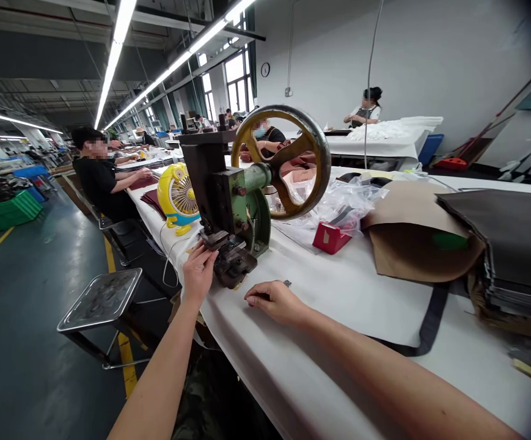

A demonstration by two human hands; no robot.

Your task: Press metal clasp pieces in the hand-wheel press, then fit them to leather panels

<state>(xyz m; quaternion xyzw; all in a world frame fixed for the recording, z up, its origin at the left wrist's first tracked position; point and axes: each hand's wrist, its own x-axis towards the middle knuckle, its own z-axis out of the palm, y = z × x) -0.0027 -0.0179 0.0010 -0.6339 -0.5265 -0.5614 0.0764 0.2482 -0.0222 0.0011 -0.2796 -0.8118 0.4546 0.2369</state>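
Note:
A hand press with a dark and green metal body stands on the white-covered table, its large yellow-brown handwheel on the right side. My left hand is at the left edge of the press's lower tool block. Its fingers press together against the metal there, and whatever they may hold is hidden. Just right of the block, my right hand lies low over the table, fingers curled and thumb against the index finger. I cannot make out anything in that pinch. A small dark piece lies behind its knuckles.
Beside the press stands a yellow fan. A red tape dispenser, clear plastic bags, a brown paper bag and a dark stack of sheets are rightward. A stool stands left; co-workers sit farther along.

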